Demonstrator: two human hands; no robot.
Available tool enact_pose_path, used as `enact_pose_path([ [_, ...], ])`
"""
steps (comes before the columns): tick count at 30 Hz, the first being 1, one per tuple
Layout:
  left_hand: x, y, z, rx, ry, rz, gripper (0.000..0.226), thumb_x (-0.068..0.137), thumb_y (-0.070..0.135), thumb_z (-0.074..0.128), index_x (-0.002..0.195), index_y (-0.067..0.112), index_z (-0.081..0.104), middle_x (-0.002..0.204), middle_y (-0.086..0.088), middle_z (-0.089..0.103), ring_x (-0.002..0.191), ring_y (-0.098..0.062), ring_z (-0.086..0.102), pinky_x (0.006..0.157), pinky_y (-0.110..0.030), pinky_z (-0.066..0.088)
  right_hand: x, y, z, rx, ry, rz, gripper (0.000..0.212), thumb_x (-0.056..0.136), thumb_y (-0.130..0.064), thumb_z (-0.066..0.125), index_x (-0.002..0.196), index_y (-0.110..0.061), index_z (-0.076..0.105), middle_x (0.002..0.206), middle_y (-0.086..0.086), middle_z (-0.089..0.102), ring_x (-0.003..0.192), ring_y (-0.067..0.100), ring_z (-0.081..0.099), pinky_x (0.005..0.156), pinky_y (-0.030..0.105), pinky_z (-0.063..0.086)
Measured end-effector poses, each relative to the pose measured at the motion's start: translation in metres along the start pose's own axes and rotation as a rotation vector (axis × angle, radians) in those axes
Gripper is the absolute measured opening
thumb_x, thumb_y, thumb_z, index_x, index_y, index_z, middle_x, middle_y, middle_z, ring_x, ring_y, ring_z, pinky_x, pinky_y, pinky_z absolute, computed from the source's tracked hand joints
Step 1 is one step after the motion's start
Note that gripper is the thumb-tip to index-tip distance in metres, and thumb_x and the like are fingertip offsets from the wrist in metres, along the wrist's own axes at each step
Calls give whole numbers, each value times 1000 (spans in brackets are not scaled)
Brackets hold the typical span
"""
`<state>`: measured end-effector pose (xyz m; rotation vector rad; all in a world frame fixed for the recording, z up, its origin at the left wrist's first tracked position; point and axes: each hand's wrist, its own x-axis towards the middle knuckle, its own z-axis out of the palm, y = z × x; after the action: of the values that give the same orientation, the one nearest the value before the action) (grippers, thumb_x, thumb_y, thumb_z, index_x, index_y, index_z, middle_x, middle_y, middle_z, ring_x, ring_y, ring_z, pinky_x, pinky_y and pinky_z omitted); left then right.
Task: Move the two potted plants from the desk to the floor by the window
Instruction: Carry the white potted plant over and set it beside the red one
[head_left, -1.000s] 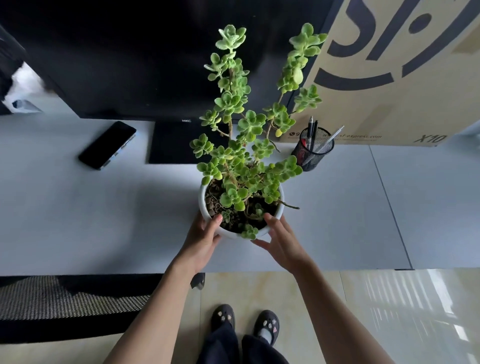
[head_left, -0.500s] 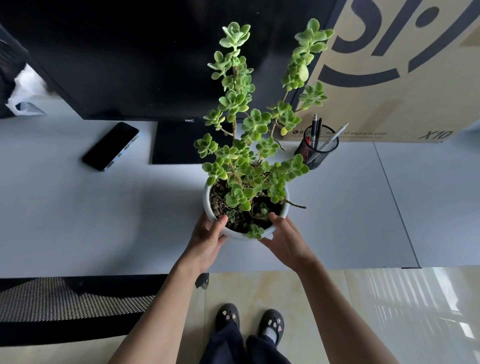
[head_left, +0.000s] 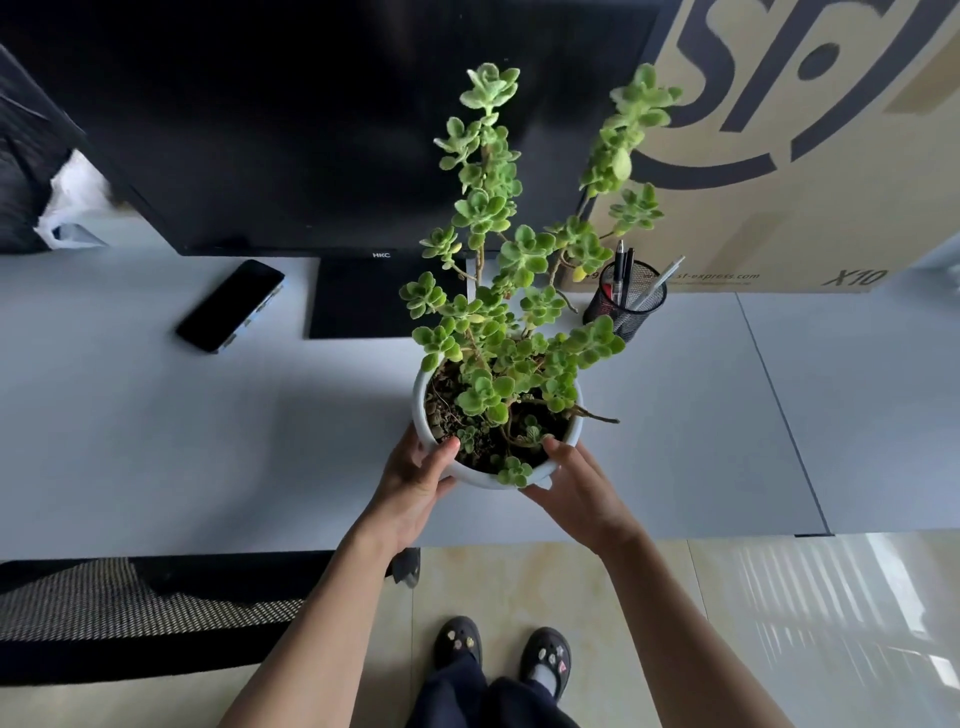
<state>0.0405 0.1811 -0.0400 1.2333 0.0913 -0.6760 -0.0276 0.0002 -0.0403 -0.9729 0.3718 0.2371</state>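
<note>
A tall green succulent grows from dark soil in a round white pot (head_left: 422, 422), which is over the near part of the grey desk (head_left: 156, 441). My left hand (head_left: 415, 483) clasps the pot's left side with the thumb hooked over the rim. My right hand (head_left: 576, 486) clasps the right side, thumb on the rim. Whether the pot's base touches the desk is hidden by the pot and my hands. Only this one potted plant is in view.
Behind the plant stand a black monitor (head_left: 311, 119) on its base and a large cardboard box (head_left: 810, 156). A black phone (head_left: 231, 305) lies to the left, a mesh pen cup (head_left: 623, 306) to the right. A mesh chair (head_left: 130, 608) is at lower left, beige floor tiles (head_left: 779, 623) below.
The pot and both hands stay together and have drifted slightly right in the view as my head shifted. My grip on the pot's sides is unchanged.
</note>
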Motion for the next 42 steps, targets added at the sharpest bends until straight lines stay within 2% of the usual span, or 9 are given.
enact_pose_path([
  [6,-7,10,12,26,6,0,37,82,23,63,116,23,49,103,3,53,106,-7,49,107,-51,37,-18,-13,3,-8,34,-30,66,75,-37,66,133,-12,47,133,11,58,123,25,55,98,45,46],
  [11,-18,21,27,66,-33,-1,54,63,44,71,113,34,53,122,4,58,123,-18,49,101,-48,42,-35,-21,5,-17,80,-45,66,70,-39,69,129,-15,51,126,6,63,116,18,60,98,46,46],
  [15,-26,26,39,90,-46,6,36,83,29,63,117,32,51,120,8,57,123,-18,48,99,-45,44,-50,-27,3,-8,119,-71,62,69,-39,66,126,-17,53,120,4,66,118,21,57,100,50,44],
  [19,-33,31,52,125,-93,2,52,78,34,63,126,30,47,121,10,57,123,-17,48,99,-44,44,-67,-32,2,-7,155,-107,59,70,-39,65,123,-17,55,121,6,65,119,22,56,98,49,46],
  [22,-35,32,62,136,-123,9,38,82,31,60,118,34,51,119,10,58,120,-16,49,99,-45,44,-80,-36,0,4,195,-127,60,69,-39,66,123,-15,55,124,9,63,121,25,54,98,49,46],
  [29,-40,35,92,174,-202,-22,29,87,25,58,113,35,52,117,7,60,113,-13,52,94,-41,46,-107,-38,-8,162,353,-186,25,70,-26,65,92,-14,66,103,9,70,112,29,58,87,50,52],
  [32,-41,35,105,202,-237,-39,36,86,26,58,120,30,50,120,2,59,114,-14,52,92,-40,47,-120,-40,-15,191,382,-208,27,73,-26,62,96,-12,62,108,11,67,113,30,58,87,51,52],
  [36,-41,33,127,243,-287,-54,41,86,26,58,126,27,48,124,0,58,119,-19,51,96,-43,46,-136,-44,-27,232,401,-261,19,72,-25,63,87,-12,62,98,7,70,107,29,59,87,52,51],
  [42,-44,23,168,265,-356,-54,23,89,22,55,110,32,53,112,9,60,114,-17,51,89,-36,48,-165,-53,-50,228,443,-310,40,61,-31,72,96,-13,63,99,7,70,103,28,61,83,51,54],
])
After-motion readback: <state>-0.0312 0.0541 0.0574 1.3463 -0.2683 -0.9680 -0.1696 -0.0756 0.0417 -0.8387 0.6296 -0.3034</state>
